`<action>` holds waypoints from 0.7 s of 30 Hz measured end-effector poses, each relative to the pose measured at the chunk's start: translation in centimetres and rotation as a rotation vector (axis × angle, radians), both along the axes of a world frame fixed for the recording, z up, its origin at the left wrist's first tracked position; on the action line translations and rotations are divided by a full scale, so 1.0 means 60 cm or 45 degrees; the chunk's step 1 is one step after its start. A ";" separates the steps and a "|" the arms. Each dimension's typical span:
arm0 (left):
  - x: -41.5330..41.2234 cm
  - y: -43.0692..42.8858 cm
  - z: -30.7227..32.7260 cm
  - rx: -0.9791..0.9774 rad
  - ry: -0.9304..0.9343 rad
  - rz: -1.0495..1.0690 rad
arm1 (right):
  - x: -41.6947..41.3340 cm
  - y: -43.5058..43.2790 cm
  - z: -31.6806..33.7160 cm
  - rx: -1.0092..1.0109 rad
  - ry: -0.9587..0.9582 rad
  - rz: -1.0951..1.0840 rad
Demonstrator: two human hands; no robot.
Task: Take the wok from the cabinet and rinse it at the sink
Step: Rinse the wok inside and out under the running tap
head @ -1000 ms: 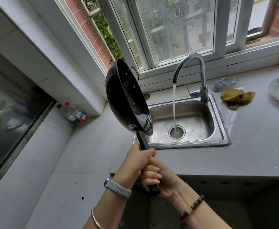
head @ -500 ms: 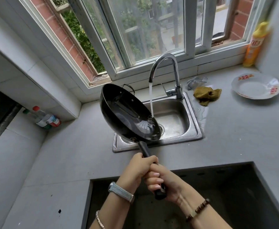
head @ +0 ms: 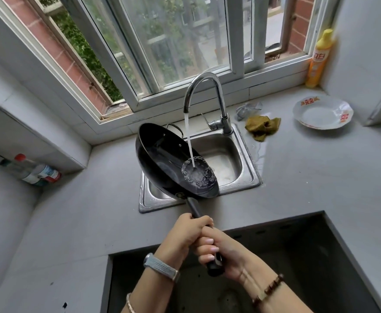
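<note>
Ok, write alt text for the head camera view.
Both hands, left hand and right hand, grip the handle of a black wok tilted over a steel sink while water from the faucet splashes inside it.

Daylight enters a white-framed window (head: 180, 48) above the grey countertop (head: 309, 177) and tiled walls (head: 365, 53).

Yellow bottle (head: 318, 57) on sill; plate (head: 322, 112), green rag (head: 261, 127) on counter.
</note>
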State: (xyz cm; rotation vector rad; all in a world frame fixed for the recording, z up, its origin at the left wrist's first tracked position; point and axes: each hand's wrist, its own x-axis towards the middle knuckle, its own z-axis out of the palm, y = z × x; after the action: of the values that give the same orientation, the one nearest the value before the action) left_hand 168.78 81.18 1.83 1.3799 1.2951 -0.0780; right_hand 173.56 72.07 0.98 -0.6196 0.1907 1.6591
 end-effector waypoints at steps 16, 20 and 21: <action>0.017 0.017 0.027 -0.218 -0.100 0.027 | 0.027 0.016 0.048 -0.060 -0.230 0.089; 0.019 0.006 0.028 -0.285 -0.130 0.025 | 0.031 0.008 0.054 -0.105 -0.358 0.118; 0.019 0.003 0.029 -0.293 -0.137 0.023 | 0.033 0.005 0.056 -0.114 -0.368 0.117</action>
State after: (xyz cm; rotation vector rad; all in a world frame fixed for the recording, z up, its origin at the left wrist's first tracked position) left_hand 169.94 81.39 3.58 1.1608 1.1700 -0.1344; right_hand 175.51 72.38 4.35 -0.9391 0.0269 1.6341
